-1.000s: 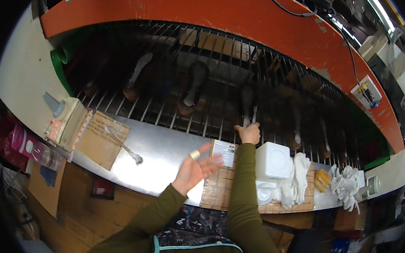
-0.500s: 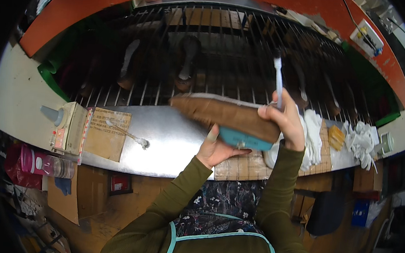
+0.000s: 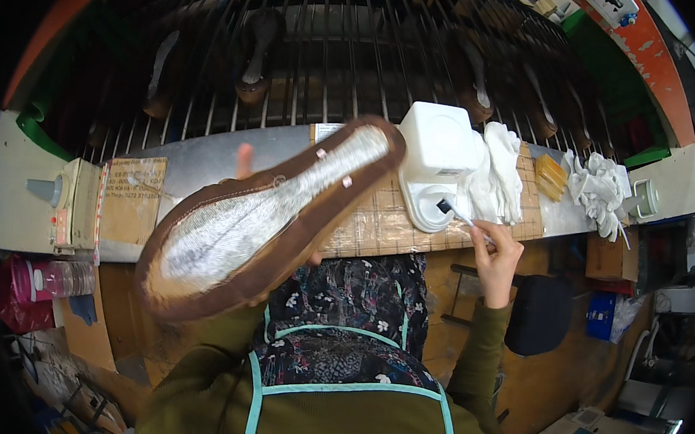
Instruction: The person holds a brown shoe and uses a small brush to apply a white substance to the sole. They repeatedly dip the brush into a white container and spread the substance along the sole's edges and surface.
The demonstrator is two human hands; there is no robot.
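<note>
A brown shoe (image 3: 266,219) lies sole up in front of my chest, showing a pale lasted bottom inside a brown rim. My left hand (image 3: 243,158) holds it from underneath and is mostly hidden; one fingertip shows above the rim. My right hand (image 3: 498,253) is out to the right, gripping a small brush (image 3: 455,213). The brush's dark tip sits in the round dish at the foot of a white container (image 3: 439,143) on the bench.
A woven mat (image 3: 380,219) covers the metal bench. White gloves (image 3: 497,180) and rags (image 3: 599,188) lie right of the container, with a yellow sponge (image 3: 551,176). A barred rack (image 3: 311,59) behind holds several shoes. Cardboard (image 3: 131,200) and a beige device (image 3: 71,203) sit left.
The shoe came off the rack and now lies sole up, lower and to the left in my left hand. My right hand left it and went down right to the dish with the brush.
</note>
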